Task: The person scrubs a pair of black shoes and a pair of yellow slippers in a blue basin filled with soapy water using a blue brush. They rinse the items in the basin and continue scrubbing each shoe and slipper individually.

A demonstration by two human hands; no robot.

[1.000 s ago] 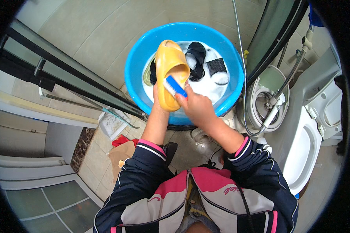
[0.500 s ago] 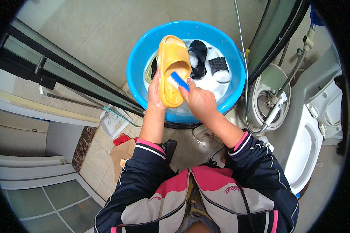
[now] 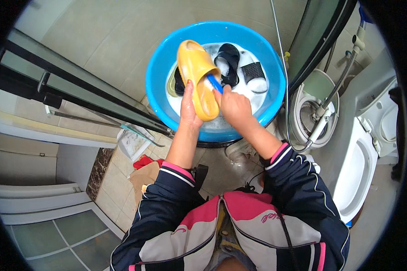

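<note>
My left hand (image 3: 190, 105) grips a yellow slide sandal (image 3: 192, 63) by its side, tilted over a blue basin (image 3: 154, 74). In my right hand (image 3: 235, 106) is a blue brush (image 3: 214, 82); its head reaches into the sandal's opening under the strap, so the bristles are mostly hidden. Foamy water fills the basin below. A black sandal (image 3: 229, 58) and a slipper with a black textured strap (image 3: 253, 72) lie in the suds on the right. At the left, partly behind the yellow sandal, sits a pale green and black slipper (image 3: 172, 86).
To the right stand a bucket-like drum appliance (image 3: 309, 113) and a white toilet (image 3: 355, 180). A thin hose (image 3: 281, 58) hangs past the basin's right rim. Dark-framed glass door panels flank the basin. A dustpan (image 3: 133, 142) and a red cloth (image 3: 145, 161) lie left on the tiles.
The yellow sandal has turned, its toe end swinging left. The brush has moved deeper into the opening under the strap, where its white bristles no longer show.
</note>
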